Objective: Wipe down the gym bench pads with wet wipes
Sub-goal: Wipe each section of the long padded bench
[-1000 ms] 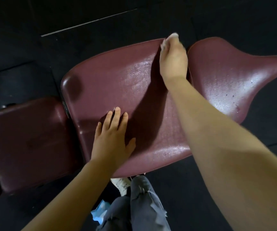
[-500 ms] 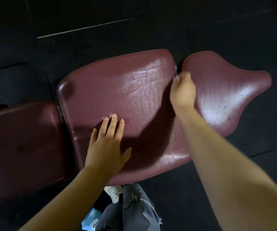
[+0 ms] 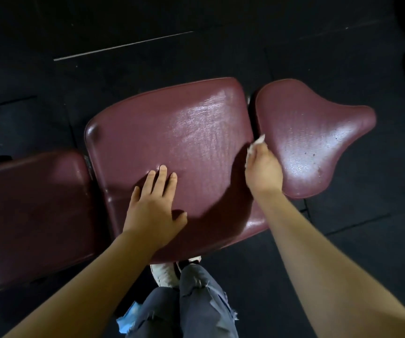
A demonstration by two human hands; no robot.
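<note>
At the bottom of the frame stood the person's grey-trousered legs [image 3: 196,308] and a white shoe [image 3: 163,272], with a scrap of blue [image 3: 127,318] just left of them on the dark floor [image 3: 343,264]. Above these, the left hand [image 3: 154,206] lay flat with straight fingers on the lower left of the large maroon pad [image 3: 177,142], pressing it and gripping nothing. To the right of centre, the right hand [image 3: 263,169] was curled round a bunched white wet wipe [image 3: 257,142], whose tip poked out above the knuckles at the seam between the large pad and the tapered seat pad [image 3: 313,132]. A third pad [image 3: 33,211] sat dull at the lower left.

The step in hand looked to be cleaning along that seam. To do it well, the wipe would want pushing into the gap edge and drawing along its length in one pass, with the flat hand bracing the pad against rocking. The large pad and seat pad shone as if damp; the specks on the seat pad's right half probably called for a firmer rub, and the dull left pad likely awaited its turn.
</note>
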